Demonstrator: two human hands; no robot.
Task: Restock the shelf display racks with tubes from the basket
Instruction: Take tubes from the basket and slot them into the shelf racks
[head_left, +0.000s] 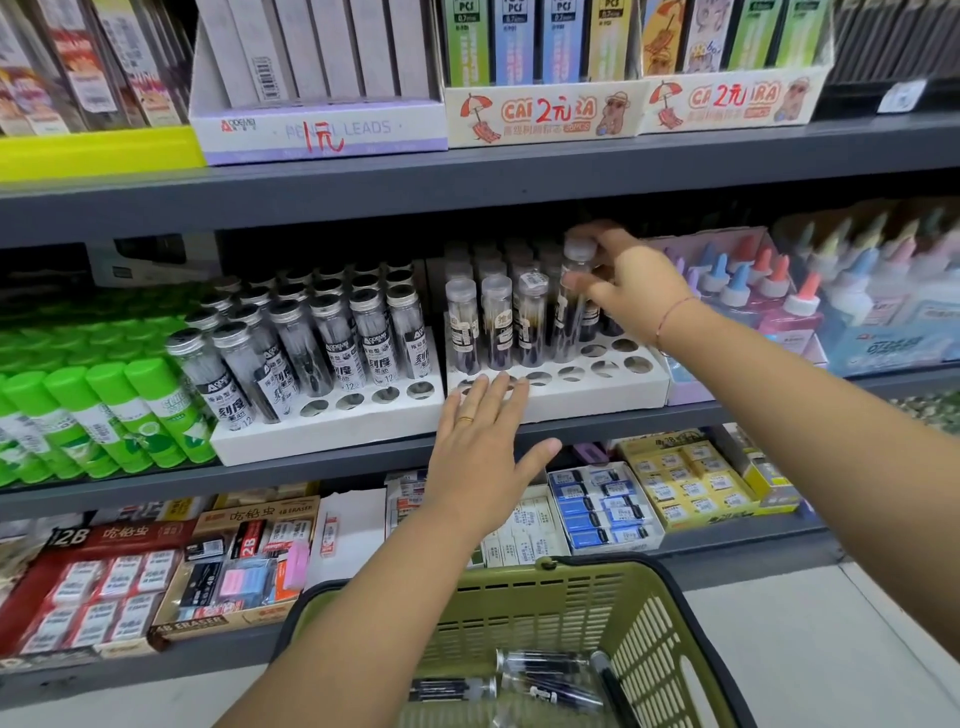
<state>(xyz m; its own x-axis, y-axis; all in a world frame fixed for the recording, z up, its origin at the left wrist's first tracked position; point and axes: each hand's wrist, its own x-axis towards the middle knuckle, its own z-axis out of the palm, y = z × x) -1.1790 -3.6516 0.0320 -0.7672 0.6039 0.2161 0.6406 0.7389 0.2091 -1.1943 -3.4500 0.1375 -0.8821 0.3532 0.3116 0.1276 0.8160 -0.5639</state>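
On the middle shelf a white display rack (587, 392) holds several clear tubes with dark contents and has open holes along its front rows. My right hand (628, 288) pinches one clear tube (574, 296) that stands at the right end of the rack's front filled row. My left hand (483, 447) lies flat with straight fingers against the rack's front left corner. The green basket (566, 592) sits low in front of me, with a few dark tubes (540, 665) lying in its bottom.
A second white rack (332, 421) of silver-capped tubes stands to the left, beside green glue sticks (104, 410). Glue bottles (779, 296) crowd the right. Boxes of pencil leads fill the shelf above; erasers (613, 509) fill the shelf below.
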